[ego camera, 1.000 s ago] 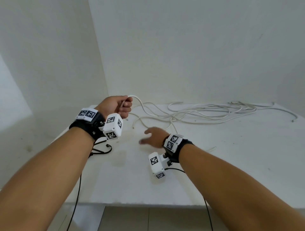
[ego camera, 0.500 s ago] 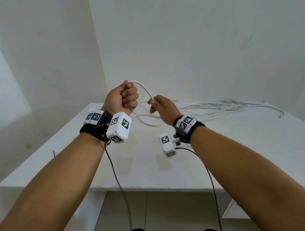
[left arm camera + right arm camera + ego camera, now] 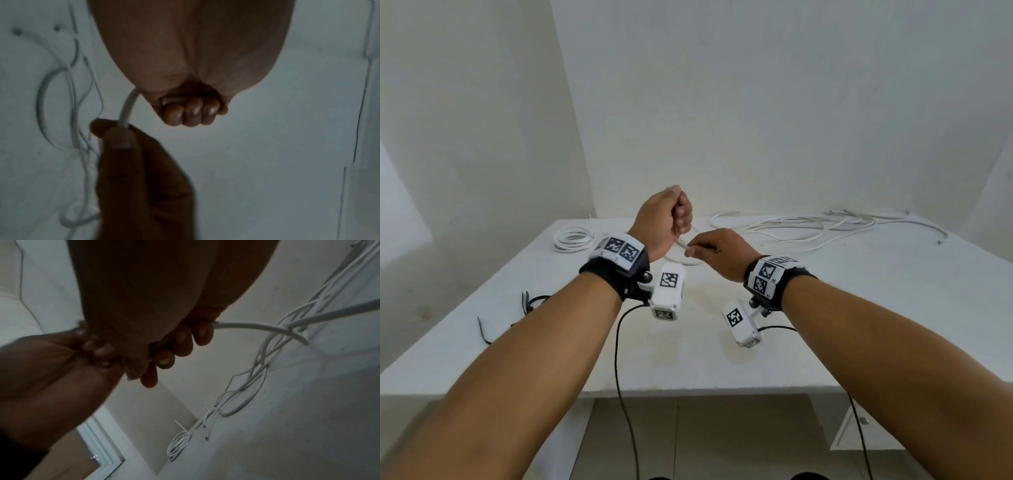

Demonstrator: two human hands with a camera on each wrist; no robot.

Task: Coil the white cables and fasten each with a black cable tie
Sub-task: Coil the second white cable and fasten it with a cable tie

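Observation:
My left hand (image 3: 671, 219) is a raised fist above the white table (image 3: 859, 308), gripping a white cable (image 3: 128, 107) whose short stretch drops from the fist to my right hand (image 3: 709, 248). The right hand pinches that cable just below and right of the fist; in the right wrist view the cable (image 3: 257, 326) trails off toward the loose white cables (image 3: 808, 228) spread along the table's far right. A finished white coil (image 3: 571, 238) lies at the far left. Black cable ties (image 3: 530, 303) lie at the left edge, partly hidden by my left forearm.
White walls close the table at the back and left. Black wrist-camera leads (image 3: 619, 377) hang from both wrists over the front edge. A white cabinet corner (image 3: 852, 431) shows below the table on the right.
Both hands rose off the table with the cable. The right hand came up to the left fist and took the cable, then slid down just beneath it. The view tilted down.

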